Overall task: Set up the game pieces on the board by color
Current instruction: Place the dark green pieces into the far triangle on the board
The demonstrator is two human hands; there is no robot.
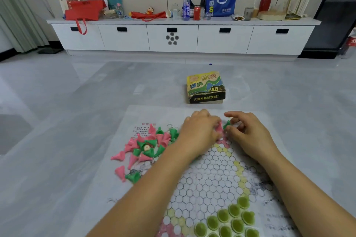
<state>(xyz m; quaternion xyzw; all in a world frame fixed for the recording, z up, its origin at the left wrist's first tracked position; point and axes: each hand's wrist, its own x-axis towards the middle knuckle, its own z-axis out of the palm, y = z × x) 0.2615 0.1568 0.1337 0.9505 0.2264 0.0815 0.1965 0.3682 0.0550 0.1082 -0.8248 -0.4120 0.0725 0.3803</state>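
Note:
A paper Chinese-checkers board (210, 177) lies on the floor, printed with white circles and coloured corners. Several light green pieces (234, 217) stand in its near corner. A loose heap of pink and green cone pieces (148, 146) lies on the sheet's left side. My left hand (200, 131) rests at the board's far pink corner, fingers curled around a pink piece (219, 127). My right hand (248, 134) is beside it, pinching a green piece (227, 124) between thumb and forefinger just above the sheet.
The game's cardboard box (205, 87) stands on the grey tile floor just beyond the sheet. A long white cabinet (181, 37) with bags, bottles and cans on top runs along the far wall. A curtain (17, 15) hangs at the left.

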